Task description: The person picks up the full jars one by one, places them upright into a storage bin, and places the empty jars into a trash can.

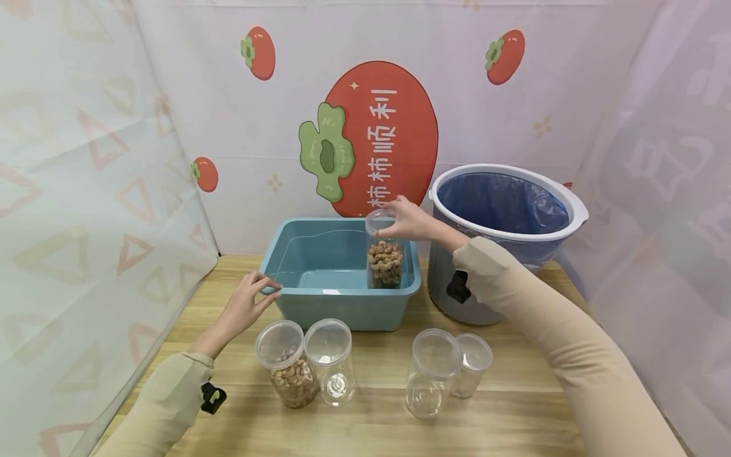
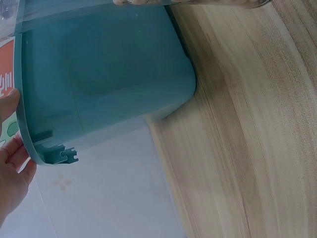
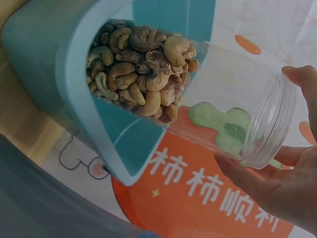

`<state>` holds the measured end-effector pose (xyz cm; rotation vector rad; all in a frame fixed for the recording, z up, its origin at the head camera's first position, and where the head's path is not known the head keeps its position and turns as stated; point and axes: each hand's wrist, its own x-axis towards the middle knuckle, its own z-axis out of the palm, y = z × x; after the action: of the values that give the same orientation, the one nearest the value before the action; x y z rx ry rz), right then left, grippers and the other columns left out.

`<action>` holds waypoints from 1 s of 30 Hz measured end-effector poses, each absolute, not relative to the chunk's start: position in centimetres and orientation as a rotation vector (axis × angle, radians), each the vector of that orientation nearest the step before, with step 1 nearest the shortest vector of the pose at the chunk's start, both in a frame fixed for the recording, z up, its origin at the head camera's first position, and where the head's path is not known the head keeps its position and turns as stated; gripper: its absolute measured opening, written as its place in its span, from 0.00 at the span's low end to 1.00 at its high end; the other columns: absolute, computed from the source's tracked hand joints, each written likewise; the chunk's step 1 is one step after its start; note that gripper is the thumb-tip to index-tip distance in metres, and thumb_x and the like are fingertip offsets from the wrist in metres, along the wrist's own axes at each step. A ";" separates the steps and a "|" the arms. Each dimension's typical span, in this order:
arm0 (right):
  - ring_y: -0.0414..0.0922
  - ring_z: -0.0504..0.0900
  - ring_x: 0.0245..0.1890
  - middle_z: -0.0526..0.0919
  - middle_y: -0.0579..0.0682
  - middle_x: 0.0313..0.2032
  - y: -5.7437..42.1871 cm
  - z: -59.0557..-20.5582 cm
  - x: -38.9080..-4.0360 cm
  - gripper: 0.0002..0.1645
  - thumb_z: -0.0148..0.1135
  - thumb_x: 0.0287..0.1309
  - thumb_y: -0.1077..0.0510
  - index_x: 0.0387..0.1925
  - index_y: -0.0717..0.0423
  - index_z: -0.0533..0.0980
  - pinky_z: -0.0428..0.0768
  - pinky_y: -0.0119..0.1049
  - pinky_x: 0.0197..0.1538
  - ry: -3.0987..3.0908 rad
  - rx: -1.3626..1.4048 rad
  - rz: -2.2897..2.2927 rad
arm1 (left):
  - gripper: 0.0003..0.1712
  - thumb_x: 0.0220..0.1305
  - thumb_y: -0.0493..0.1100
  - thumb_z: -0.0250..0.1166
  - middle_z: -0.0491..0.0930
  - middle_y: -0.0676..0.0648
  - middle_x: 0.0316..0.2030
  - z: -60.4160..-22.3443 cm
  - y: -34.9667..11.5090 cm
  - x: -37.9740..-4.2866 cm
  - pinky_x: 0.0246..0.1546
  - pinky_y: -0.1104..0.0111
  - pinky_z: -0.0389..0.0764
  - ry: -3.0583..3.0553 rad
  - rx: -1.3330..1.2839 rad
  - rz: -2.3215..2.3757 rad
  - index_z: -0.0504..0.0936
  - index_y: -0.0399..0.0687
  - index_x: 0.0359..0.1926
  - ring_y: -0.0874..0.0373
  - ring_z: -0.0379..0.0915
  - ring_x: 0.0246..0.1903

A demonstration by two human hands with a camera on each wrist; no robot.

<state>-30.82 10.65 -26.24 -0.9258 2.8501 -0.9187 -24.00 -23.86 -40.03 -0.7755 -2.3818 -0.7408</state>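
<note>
My right hand [image 1: 414,221] grips a clear plastic jar [image 1: 384,263] around its lidded top, thumb on one side and fingers on the other. Cashew nuts [image 3: 143,74] fill roughly its lower half. The jar stands upright inside the right end of a blue plastic basin [image 1: 342,311], its lower part behind the front rim. At the basin's front left corner, my left hand [image 1: 242,308] holds the rim [image 2: 24,124] between thumb and fingers.
In front of the basin, a jar of nuts [image 1: 294,381] stands beside an empty clear jar [image 1: 330,355]. Farther right are another empty jar [image 1: 428,374] and a smaller one [image 1: 473,365]. A bin [image 1: 502,231] with a white rim and blue liner stands right of the basin.
</note>
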 end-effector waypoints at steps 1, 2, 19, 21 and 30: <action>0.51 0.66 0.44 0.66 0.61 0.48 10.7 -26.5 -30.9 0.36 0.65 0.45 0.53 0.54 0.67 0.67 0.70 0.44 0.44 2.846 -0.926 -0.917 | 0.08 0.46 0.32 0.67 0.71 0.45 0.31 -40.0 -23.8 -24.0 0.32 0.57 0.68 -2.380 -0.778 -0.740 0.79 0.41 0.30 0.51 0.66 0.33; 0.51 0.66 0.44 0.66 0.61 0.49 10.7 -26.8 -31.0 0.36 0.65 0.45 0.53 0.54 0.68 0.67 0.70 0.44 0.44 2.842 -0.921 -0.917 | 0.08 0.46 0.32 0.67 0.71 0.45 0.31 -40.0 -23.8 -24.0 0.32 0.57 0.68 -2.379 -0.779 -0.741 0.79 0.41 0.30 0.51 0.66 0.33; 0.53 0.68 0.40 0.66 0.66 0.47 10.8 -30.1 -31.3 0.38 0.66 0.43 0.54 0.53 0.73 0.65 0.71 0.43 0.42 2.820 -0.846 -0.844 | 0.08 0.45 0.32 0.67 0.70 0.45 0.30 -40.2 -23.8 -24.0 0.32 0.58 0.67 -2.365 -0.789 -0.739 0.79 0.41 0.30 0.51 0.66 0.32; 0.53 0.68 0.40 0.66 0.66 0.48 10.8 -30.4 -31.4 0.39 0.65 0.43 0.53 0.53 0.73 0.65 0.71 0.43 0.41 2.827 -0.842 -0.818 | 0.08 0.45 0.32 0.67 0.71 0.45 0.30 -40.2 -23.8 -24.0 0.32 0.57 0.68 -2.366 -0.788 -0.738 0.79 0.41 0.30 0.50 0.66 0.33; 0.54 0.69 0.41 0.66 0.67 0.48 10.8 -31.6 -31.8 0.38 0.66 0.43 0.54 0.52 0.73 0.65 0.72 0.43 0.42 2.820 -0.858 -0.782 | 0.08 0.45 0.32 0.67 0.71 0.45 0.30 -40.3 -23.9 -24.1 0.33 0.57 0.67 -2.371 -0.783 -0.747 0.79 0.42 0.30 0.50 0.66 0.33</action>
<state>-31.83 10.85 -31.58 -0.8582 2.8205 -0.7816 -24.11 -23.87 -40.28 -0.7827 -2.3708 -0.7474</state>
